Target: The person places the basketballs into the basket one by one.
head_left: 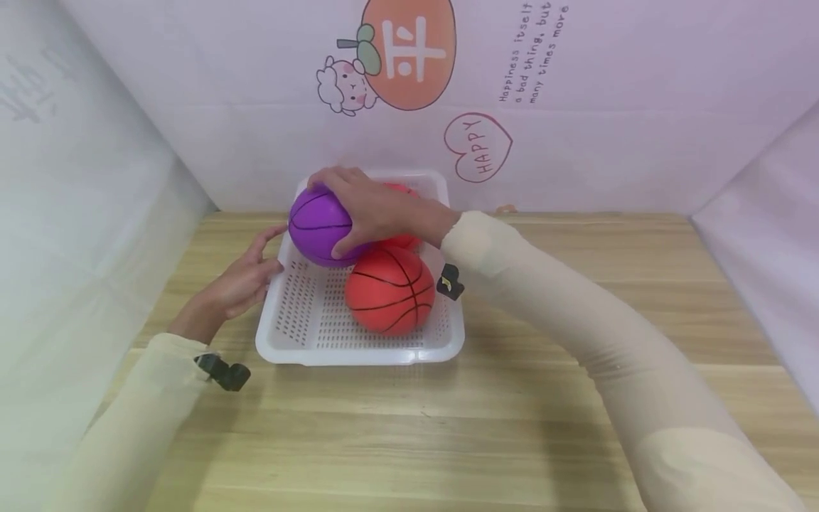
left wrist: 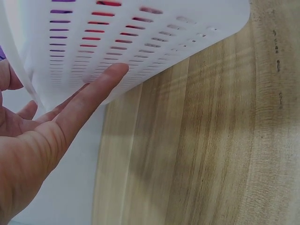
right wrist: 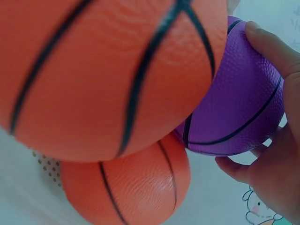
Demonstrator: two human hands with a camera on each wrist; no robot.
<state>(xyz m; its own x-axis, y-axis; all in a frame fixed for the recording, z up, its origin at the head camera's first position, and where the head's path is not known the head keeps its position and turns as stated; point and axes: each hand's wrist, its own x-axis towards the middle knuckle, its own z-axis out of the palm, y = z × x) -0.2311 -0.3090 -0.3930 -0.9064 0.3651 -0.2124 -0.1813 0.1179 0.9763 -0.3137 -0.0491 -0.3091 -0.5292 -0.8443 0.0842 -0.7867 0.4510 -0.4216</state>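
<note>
My right hand (head_left: 374,206) grips a purple toy basketball (head_left: 316,231) from above, thumb and fingers spread round it, at the far left corner of a white perforated plastic basket (head_left: 358,355). In the right wrist view the hand (right wrist: 276,173) curves round the far side of the purple ball (right wrist: 239,103). An orange-red toy basketball (head_left: 390,291) sits in the basket's near right part. Behind it, another orange-red ball (head_left: 409,242) is partly hidden by my right hand. My left hand (head_left: 246,281) touches the basket's left rim, one long finger (left wrist: 93,96) straight along the outer wall.
The basket stands on a wood-grain table (head_left: 397,427), close to a white back wall cloth (head_left: 256,142) with cartoon prints. More white cloth hangs at the left (head_left: 77,213) and right sides. Black wrist mounts (head_left: 224,373) sit on both sleeves.
</note>
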